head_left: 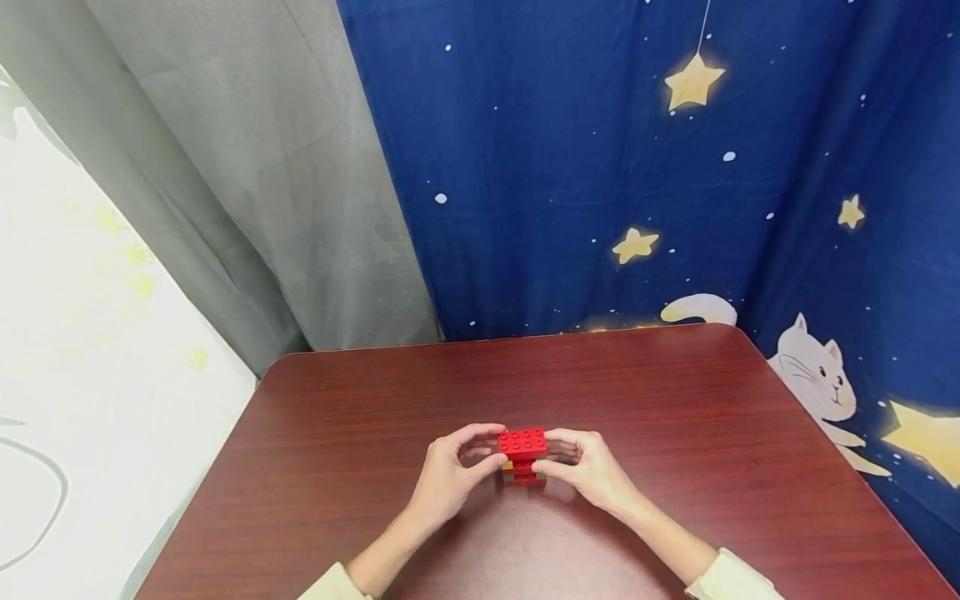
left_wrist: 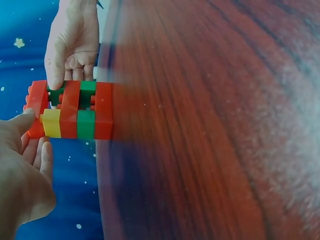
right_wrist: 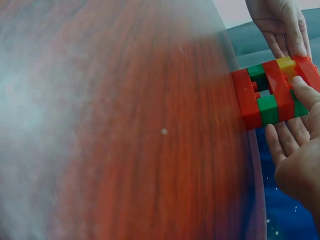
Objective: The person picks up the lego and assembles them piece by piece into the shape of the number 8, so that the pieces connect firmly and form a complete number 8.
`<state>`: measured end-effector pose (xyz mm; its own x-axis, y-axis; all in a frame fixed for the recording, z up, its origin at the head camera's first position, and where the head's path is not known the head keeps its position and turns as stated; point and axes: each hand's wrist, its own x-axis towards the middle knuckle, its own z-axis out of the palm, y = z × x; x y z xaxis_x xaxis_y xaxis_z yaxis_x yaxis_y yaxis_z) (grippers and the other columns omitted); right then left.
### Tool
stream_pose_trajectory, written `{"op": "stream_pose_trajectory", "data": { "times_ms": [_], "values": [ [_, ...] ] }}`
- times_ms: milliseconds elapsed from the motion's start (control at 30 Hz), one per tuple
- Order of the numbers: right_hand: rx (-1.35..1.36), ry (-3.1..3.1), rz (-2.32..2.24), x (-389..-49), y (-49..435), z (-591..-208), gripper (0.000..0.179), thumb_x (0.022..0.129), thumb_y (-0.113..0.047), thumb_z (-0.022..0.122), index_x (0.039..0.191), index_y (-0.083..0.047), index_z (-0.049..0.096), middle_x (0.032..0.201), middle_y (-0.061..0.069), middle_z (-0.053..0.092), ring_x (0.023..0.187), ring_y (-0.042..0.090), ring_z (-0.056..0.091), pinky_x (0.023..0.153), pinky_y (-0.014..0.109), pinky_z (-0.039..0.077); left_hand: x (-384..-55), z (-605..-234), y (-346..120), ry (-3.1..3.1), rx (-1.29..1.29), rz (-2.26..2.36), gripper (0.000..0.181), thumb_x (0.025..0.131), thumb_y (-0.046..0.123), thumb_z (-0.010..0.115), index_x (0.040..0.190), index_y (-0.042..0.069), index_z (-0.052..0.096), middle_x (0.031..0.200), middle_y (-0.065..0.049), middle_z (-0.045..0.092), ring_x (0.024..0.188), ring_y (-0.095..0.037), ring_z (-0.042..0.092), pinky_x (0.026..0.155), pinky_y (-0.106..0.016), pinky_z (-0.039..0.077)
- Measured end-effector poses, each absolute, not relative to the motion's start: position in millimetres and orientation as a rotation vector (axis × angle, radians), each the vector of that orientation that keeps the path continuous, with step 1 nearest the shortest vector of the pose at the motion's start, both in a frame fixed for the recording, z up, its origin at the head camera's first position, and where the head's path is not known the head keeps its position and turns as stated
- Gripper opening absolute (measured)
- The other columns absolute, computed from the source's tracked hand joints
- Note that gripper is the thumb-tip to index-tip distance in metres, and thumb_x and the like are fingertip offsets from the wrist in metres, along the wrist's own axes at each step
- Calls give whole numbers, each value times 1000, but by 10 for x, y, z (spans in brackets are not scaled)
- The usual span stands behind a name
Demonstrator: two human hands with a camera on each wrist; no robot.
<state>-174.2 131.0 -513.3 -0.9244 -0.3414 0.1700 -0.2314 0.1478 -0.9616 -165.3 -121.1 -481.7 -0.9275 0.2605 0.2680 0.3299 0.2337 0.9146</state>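
Note:
A stack of toy building bricks stands upright on the table, with a red eight-stud brick on top. Below it are a yellow brick on the left and a green brick on the right. Under these come a middle red brick, two green bricks, one of them this lower green brick, and a bottom red brick. My left hand grips the top red brick at its left end, thumb in front. From the right, my right hand holds the stack, thumb by the upper green brick.
The dark red wooden table has rounded far corners. Behind it hang a grey curtain and a blue curtain with stars and a white cat. White patterned fabric hangs on the left.

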Motion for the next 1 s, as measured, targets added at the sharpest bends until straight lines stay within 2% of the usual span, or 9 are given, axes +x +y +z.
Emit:
{"op": "stream_pose_trajectory", "data": {
  "times_ms": [533,833,1000],
  "values": [
    [-618,2309,-1926,-1748,1312,-5144,37,91,-12,86,124,1,74,117,14,78,103,24,77,89,24,59,-1650,-4892,-1217,-2358,-631,-1768,38,87,11,89,122,18,79,118,4,78,105,-18,75,94,-32,60],
    [-644,2294,-1940,-1751,1308,-5152,36,92,-12,85,124,1,75,116,13,78,102,24,77,89,25,60,-1654,-4938,-1215,-2310,-652,-1803,36,88,11,88,123,14,78,119,1,78,106,-21,76,94,-35,60],
    [-648,2308,-1937,-1755,1309,-5155,36,92,-13,85,123,0,75,115,12,79,101,22,78,88,26,60,-1659,-4975,-1221,-2288,-670,-1809,36,89,11,87,124,8,78,118,-1,78,105,-22,76,93,-38,61]
  ]
}}
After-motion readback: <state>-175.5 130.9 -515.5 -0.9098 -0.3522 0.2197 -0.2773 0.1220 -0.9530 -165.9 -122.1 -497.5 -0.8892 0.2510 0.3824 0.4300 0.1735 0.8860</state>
